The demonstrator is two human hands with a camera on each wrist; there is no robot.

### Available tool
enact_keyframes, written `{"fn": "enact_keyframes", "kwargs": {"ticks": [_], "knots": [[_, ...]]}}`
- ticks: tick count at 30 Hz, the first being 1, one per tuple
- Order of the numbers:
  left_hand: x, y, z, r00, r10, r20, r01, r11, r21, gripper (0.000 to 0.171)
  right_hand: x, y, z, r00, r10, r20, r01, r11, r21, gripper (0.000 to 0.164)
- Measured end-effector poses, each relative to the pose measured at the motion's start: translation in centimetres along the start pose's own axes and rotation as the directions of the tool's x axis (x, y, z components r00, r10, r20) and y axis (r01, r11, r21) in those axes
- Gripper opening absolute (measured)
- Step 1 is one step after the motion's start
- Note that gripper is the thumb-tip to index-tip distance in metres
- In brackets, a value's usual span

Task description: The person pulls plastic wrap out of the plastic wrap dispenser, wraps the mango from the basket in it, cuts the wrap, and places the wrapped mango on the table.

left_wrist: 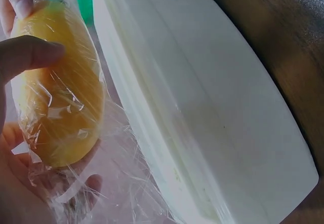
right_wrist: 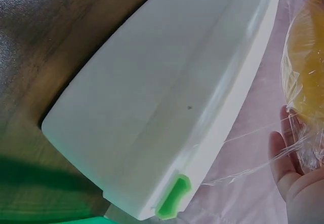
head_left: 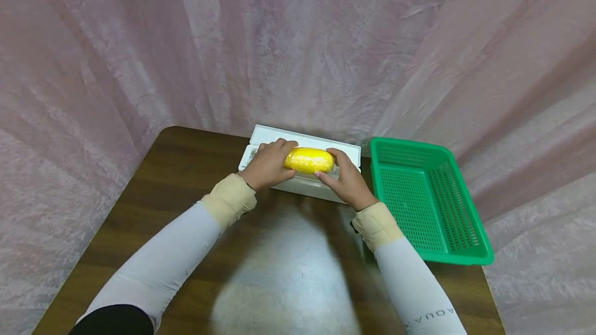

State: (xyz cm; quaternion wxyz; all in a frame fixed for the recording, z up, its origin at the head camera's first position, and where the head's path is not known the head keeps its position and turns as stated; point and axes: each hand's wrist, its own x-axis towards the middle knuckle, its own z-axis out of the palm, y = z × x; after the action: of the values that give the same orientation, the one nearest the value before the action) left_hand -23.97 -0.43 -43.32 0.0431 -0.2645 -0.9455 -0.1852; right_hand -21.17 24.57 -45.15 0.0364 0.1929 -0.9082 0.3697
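A yellow oval fruit [head_left: 309, 160] wrapped in clear cling film is held above a white cling film dispenser [head_left: 307, 186], whose lid [head_left: 298, 137] stands raised at the back. My left hand [head_left: 270, 163] grips the fruit's left end, fingers over the top and thumb at the near side. At the other end, my right hand [head_left: 343, 177] pinches the fruit and film between thumb and fingers. Loose crinkled film [left_wrist: 126, 168] trails beneath the fruit in the left wrist view. Stretched film strands run towards the dispenser's green cutter tab [right_wrist: 173, 196] in the right wrist view.
To the right of the dispenser is a green plastic basket [head_left: 410, 206] with perforated walls. Both stand on a dark wooden table [head_left: 186, 185]. A pink curtain [head_left: 298, 50] hangs close behind the table's far edge.
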Motion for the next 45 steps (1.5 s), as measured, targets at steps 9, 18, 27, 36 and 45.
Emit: {"fn": "enact_keyframes", "kwargs": {"ticks": [9, 18, 27, 36, 45], "knots": [[0.1, 0.1, -1.0, 0.999, 0.008, -0.031, -0.009, 0.999, -0.049, 0.060, 0.2, -0.7, -0.6, 1.000, -0.015, -0.022, 0.015, 1.000, -0.028, 0.070], [0.2, 0.0, -1.8, 0.997, 0.016, -0.075, -0.021, 0.998, -0.063, 0.060, 0.4, -1.2, -1.1, 0.999, -0.033, -0.031, 0.032, 0.999, -0.033, 0.071], [0.3, 0.1, -2.9, 0.994, 0.035, -0.100, -0.043, 0.996, -0.074, 0.061, 0.5, -2.1, -1.9, 0.998, -0.048, -0.044, 0.046, 0.998, -0.041, 0.068], [0.4, 0.9, -4.4, 0.995, 0.043, -0.094, -0.050, 0.996, -0.068, 0.059, 0.6, -3.0, -3.1, 0.995, -0.073, -0.066, 0.067, 0.994, -0.089, 0.068], [0.5, 1.2, -5.5, 0.994, 0.043, -0.104, -0.051, 0.996, -0.076, 0.059, 1.0, -3.6, -4.1, 0.995, -0.077, -0.069, 0.073, 0.995, -0.070, 0.069]]}}
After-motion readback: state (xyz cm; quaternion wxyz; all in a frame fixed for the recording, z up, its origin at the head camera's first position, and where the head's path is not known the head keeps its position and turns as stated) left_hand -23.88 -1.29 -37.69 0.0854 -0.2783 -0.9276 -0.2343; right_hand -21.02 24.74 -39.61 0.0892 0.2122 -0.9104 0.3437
